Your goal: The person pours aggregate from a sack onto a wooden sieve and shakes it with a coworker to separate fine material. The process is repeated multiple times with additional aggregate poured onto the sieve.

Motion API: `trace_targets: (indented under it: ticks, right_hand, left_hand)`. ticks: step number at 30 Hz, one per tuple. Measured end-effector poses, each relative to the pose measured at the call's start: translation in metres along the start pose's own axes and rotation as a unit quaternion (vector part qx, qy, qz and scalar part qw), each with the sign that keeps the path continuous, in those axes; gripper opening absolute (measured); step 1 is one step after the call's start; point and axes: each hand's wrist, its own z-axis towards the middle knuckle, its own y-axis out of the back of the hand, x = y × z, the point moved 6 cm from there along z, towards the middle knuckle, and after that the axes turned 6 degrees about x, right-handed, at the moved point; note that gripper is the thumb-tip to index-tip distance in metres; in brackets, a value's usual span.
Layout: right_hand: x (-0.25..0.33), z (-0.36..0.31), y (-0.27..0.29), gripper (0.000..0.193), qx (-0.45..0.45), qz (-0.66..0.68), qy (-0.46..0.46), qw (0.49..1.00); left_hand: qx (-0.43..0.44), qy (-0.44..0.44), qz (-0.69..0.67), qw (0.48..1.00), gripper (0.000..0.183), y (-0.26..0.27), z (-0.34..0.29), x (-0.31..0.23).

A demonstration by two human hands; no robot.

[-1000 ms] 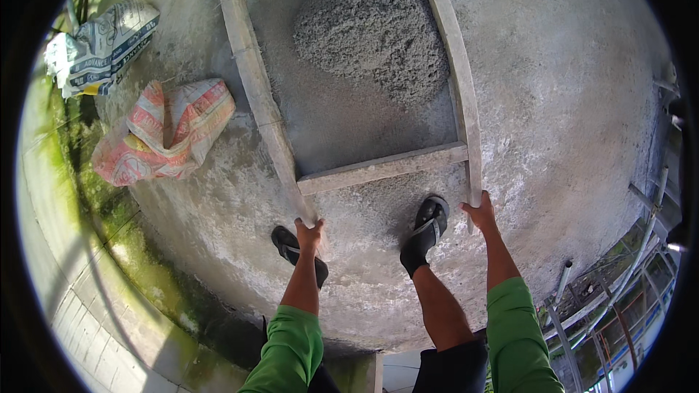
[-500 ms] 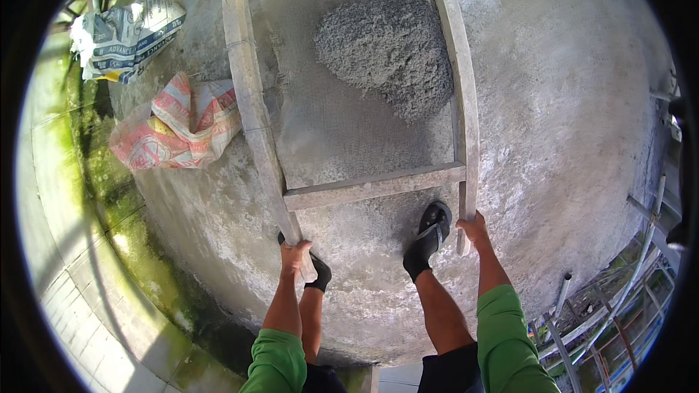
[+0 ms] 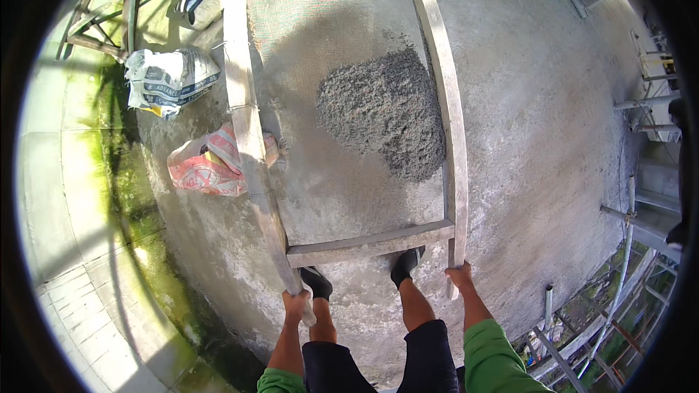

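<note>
A long wooden-framed mesh screen [image 3: 371, 249] stretches away in front of me, its two side rails ending in handles on my side. My left hand [image 3: 295, 307] is closed round the end of the left rail [image 3: 271, 222]. Round the end of the right rail [image 3: 456, 175] my right hand [image 3: 459, 275] is wrapped. On the mesh lies a heap of coarse grey, damp-looking sand or fine gravel [image 3: 386, 113], nearer the right rail. My feet stand just behind the crossbar, which partly hides them.
A crumpled red-and-white sack [image 3: 211, 175] lies by the left rail, partly behind it. Farther off are a blue-and-white sack [image 3: 171, 84] and another pale bag [image 3: 202, 4]. Mossy ground [image 3: 135, 175] runs along the left. Pipes and scrap poles [image 3: 590, 327] lie at the lower right.
The view has tilted farther ahead, showing more of the screen's far end. The left rail now overlaps the red-and-white sack, and the heap's outline has changed slightly. Both hands keep their hold.
</note>
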Motion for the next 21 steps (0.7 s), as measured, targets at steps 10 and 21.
trace_targets:
  ticks: [10, 21]
  right_hand:
    - [0.218, -0.067, 0.042, 0.036, 0.058, 0.189, 0.199, 0.960]
    - [-0.069, -0.102, 0.041, 0.035, -0.090, 0.004, -0.017, 0.996]
  left_hand:
    - [0.059, -0.093, 0.017, 0.994, 0.008, 0.036, 0.020, -0.260]
    - [-0.015, 0.000, 0.067, 0.998, 0.012, 0.033, -0.057, -0.059]
